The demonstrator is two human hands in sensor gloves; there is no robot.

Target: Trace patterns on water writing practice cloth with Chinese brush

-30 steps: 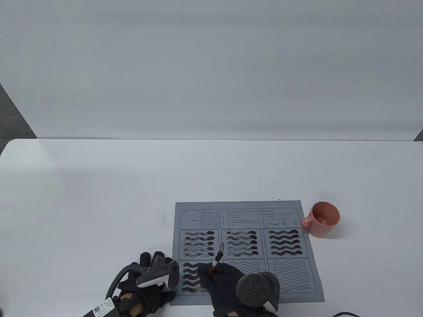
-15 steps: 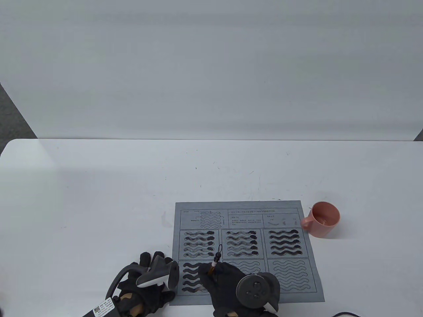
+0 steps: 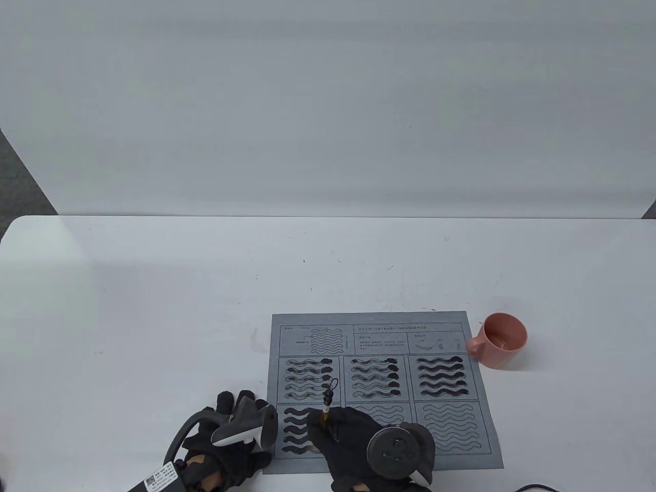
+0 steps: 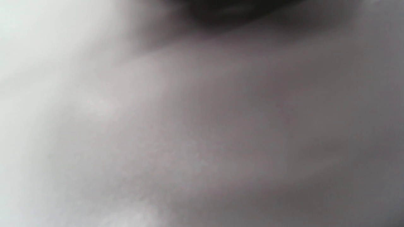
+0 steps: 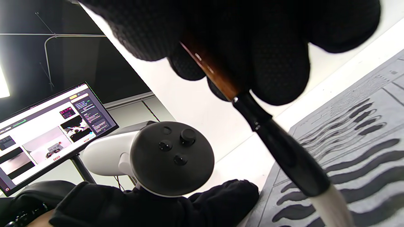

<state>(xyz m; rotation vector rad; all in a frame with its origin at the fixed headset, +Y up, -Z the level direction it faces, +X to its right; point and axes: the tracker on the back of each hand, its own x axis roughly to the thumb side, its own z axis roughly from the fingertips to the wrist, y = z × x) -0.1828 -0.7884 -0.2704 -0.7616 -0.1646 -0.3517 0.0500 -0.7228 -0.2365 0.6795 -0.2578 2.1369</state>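
The grey practice cloth lies on the white table, printed with panels of wavy lines. The three upper panels and the lower left panel show dark wet strokes. My right hand grips the Chinese brush over the lower left panel. In the right wrist view the fingers hold the brown handle, and the black ferrule and white tip point down at the cloth. My left hand rests at the cloth's lower left edge, holding nothing that shows; it also shows in the right wrist view.
A pink mug with water stands just right of the cloth's upper right corner. The left wrist view is a grey blur. A monitor shows beyond the table in the right wrist view.
The brush's top end has tilted slightly left and away. Both hands have stayed about where they were.
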